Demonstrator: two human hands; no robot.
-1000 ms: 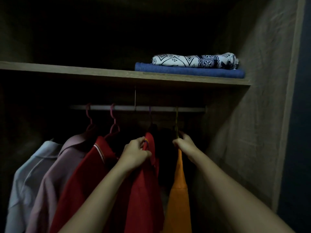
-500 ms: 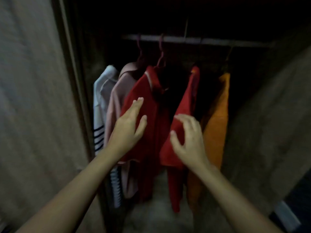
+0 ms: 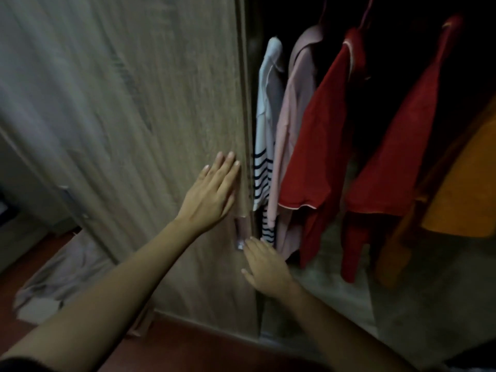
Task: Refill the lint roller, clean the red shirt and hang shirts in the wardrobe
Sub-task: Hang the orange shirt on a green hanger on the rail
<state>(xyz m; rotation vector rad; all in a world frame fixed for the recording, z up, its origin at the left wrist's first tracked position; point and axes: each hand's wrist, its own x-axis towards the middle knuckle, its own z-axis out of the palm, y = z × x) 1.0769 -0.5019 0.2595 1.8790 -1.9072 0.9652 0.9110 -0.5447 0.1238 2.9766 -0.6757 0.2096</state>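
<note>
Inside the dark wardrobe hang a white striped shirt [image 3: 264,122], a pink shirt [image 3: 291,130], two red shirts [image 3: 319,146] [image 3: 394,157] and an orange one [image 3: 464,191] at the right. My left hand [image 3: 210,193] lies flat, fingers apart, on the wooden sliding door [image 3: 134,116] near its right edge. My right hand [image 3: 265,267] is lower, its fingers at the small metal handle [image 3: 239,234] on the door's edge. Neither hand holds a garment.
A pale cloth [image 3: 64,275] lies on the red-brown floor [image 3: 188,347] at lower left, against the door's foot. The wardrobe's floor panel [image 3: 349,304] shows under the shirts. A dark gap lies between the two red shirts.
Both hands let go of the hangers, dropped and swung left onto the wardrobe door. The view turned down and left, so the rail and shelf have left the picture.
</note>
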